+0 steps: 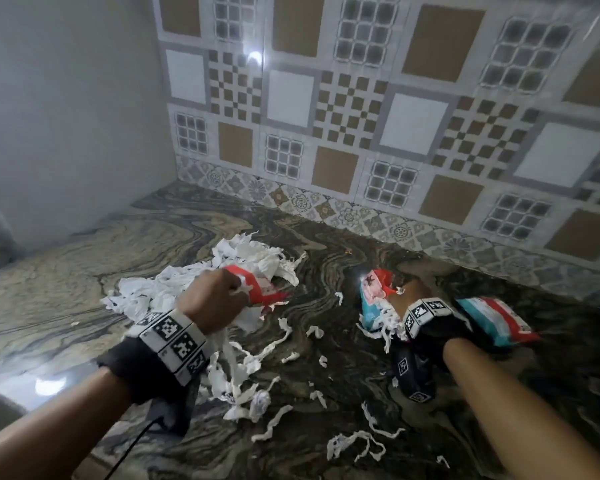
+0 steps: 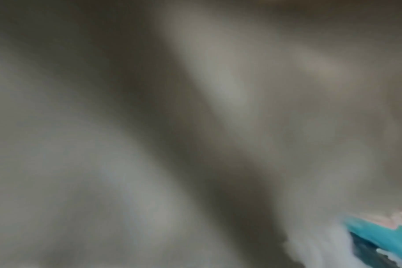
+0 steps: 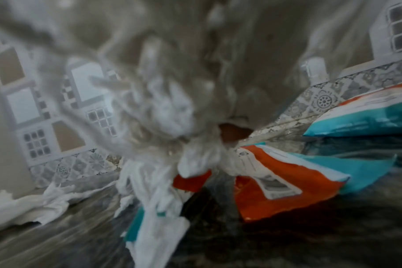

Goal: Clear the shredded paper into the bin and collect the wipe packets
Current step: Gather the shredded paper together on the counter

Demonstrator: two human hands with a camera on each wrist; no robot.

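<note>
A crinkled red-and-white wipe packet (image 1: 257, 289) is gripped in the curled left hand (image 1: 213, 299) over the fluffy heap of shredded paper (image 1: 201, 282) at 10 o'clock on the glossy, swirl-veined stone desk (image 1: 66, 271). A second packet (image 1: 373, 299), teal, pink and red, is clutched with paper strips in the right hand (image 1: 407, 296). A third striped packet (image 1: 496, 322) lies flat at 3 o'clock. Curled strips (image 1: 354, 441) are scattered towards 6 o'clock.

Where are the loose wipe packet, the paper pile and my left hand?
loose packet (image 1: 496, 322): head view, its striped middle.
paper pile (image 1: 257, 258): head view, the heap's top, by the wall.
left hand (image 1: 213, 297): head view, its back, above the wristband.
</note>
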